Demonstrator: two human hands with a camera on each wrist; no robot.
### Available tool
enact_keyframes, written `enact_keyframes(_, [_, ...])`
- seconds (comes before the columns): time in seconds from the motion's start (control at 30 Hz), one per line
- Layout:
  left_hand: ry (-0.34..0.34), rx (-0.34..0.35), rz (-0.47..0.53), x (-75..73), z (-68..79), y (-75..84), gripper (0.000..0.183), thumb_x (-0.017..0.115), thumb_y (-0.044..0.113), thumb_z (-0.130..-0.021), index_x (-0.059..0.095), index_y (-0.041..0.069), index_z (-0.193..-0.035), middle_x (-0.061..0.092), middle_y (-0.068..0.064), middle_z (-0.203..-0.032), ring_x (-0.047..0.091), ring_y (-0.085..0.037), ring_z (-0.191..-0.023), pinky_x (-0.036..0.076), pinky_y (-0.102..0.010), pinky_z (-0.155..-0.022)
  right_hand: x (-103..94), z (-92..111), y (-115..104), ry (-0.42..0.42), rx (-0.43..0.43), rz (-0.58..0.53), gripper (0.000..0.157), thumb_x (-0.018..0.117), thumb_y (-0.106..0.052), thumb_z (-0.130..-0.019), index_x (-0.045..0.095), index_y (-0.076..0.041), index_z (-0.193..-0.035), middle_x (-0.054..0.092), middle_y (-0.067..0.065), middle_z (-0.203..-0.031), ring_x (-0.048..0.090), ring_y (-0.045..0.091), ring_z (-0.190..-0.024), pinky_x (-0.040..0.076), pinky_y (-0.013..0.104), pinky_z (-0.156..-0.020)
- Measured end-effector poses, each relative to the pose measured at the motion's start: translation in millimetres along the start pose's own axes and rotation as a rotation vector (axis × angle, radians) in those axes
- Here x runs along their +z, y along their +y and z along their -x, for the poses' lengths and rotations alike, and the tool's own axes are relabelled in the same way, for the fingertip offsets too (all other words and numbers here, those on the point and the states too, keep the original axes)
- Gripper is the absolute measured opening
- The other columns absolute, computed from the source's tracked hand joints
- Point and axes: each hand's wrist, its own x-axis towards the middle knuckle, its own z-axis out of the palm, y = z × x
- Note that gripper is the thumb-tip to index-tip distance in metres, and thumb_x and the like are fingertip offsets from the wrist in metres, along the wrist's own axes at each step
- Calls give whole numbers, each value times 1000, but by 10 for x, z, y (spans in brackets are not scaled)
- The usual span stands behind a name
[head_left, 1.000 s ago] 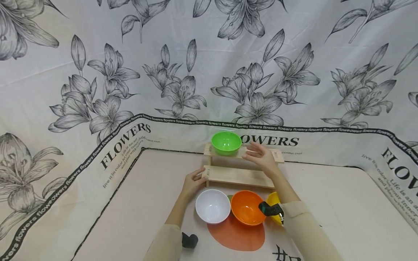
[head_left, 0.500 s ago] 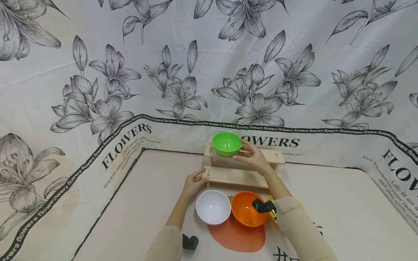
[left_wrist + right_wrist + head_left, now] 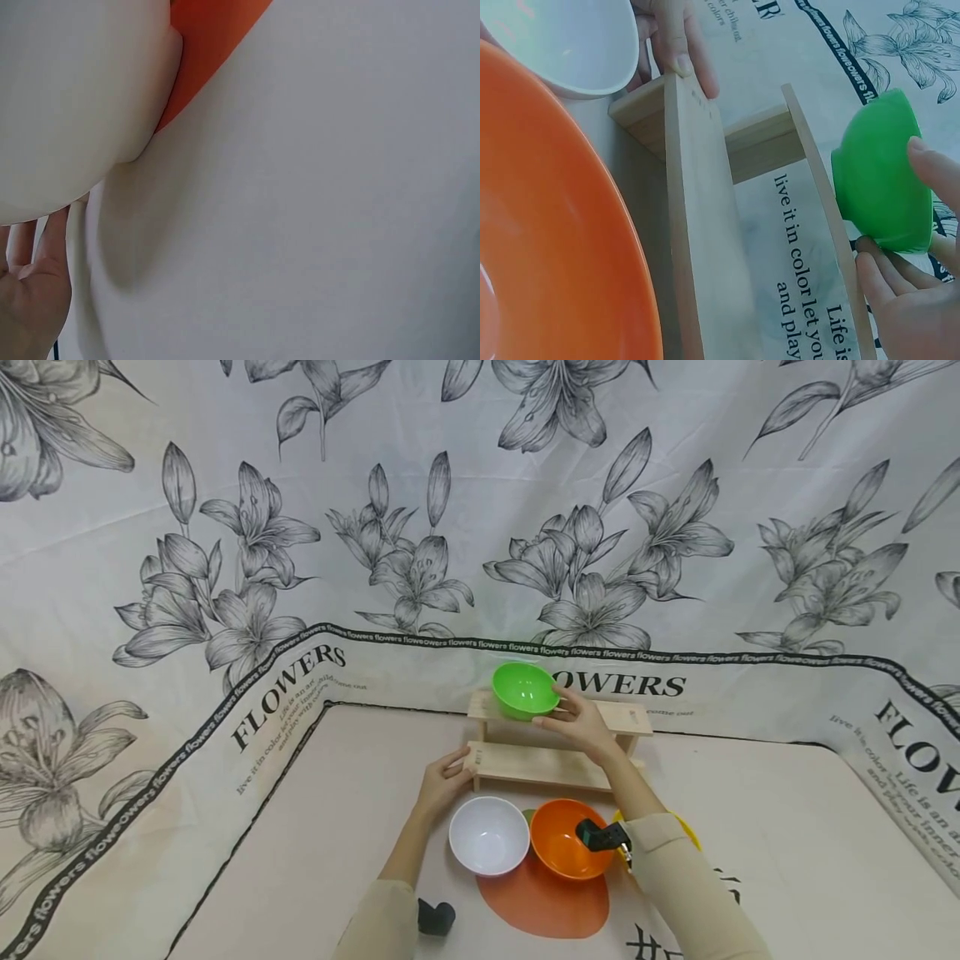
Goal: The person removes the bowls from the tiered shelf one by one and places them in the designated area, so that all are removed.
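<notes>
A green bowl (image 3: 523,689) is at the left part of the top shelf of a two-step wooden rack (image 3: 540,766), tipped slightly. My right hand (image 3: 581,725) pinches its right side; in the right wrist view the thumb lies on the wall of the green bowl (image 3: 881,176) and fingers reach under it. With my left hand (image 3: 444,781) I grip the left end of the lower shelf, thumb on the board in the right wrist view. The left wrist view shows part of the left hand (image 3: 34,292) beyond a white bowl (image 3: 75,97), its fingertips hidden.
In front of the rack stand the white bowl and an orange bowl (image 3: 551,827), side by side. A yellow bowl (image 3: 686,831) is mostly covered by the right sleeve. A flower-printed cloth (image 3: 405,677) hangs close behind the rack.
My right hand has moved left from beside the green bowl and taken hold of it. The bowl has tilted and shifted slightly right. The left hand stays on the rack.
</notes>
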Motion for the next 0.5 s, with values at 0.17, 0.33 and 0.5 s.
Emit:
enact_keyframes(0.17, [-8, 17, -8, -6, -7, -5, 47, 63, -1, -86, 49, -7, -130, 52, -33, -122, 56, -40, -112, 56, -33, -86, 15, -10, -9, -2, -6, -9, 75, 68, -1, -82, 26, 5, -145, 36, 30, -142, 45, 44, -123, 46, 37, -101])
enact_keyframes(0.33, [-18, 16, -16, -14, -2, 10, 48, 63, -1, -86, 48, -8, -130, 53, -33, -122, 56, -40, -111, 56, -34, -86, 64, -42, -45, -28, -6, 27, 74, 69, -5, -83, 28, 2, -145, 33, 30, -144, 42, 45, -125, 42, 45, -103])
enact_keyframes(0.5, [-31, -4, 0, -23, 18, 52, 48, 62, -2, -87, 47, -9, -131, 51, -34, -122, 55, -41, -112, 54, -37, -89, 102, -75, -56, -34, 17, 59, 75, 69, -7, -83, 28, 2, -145, 27, 26, -148, 42, 45, -125, 43, 43, -103])
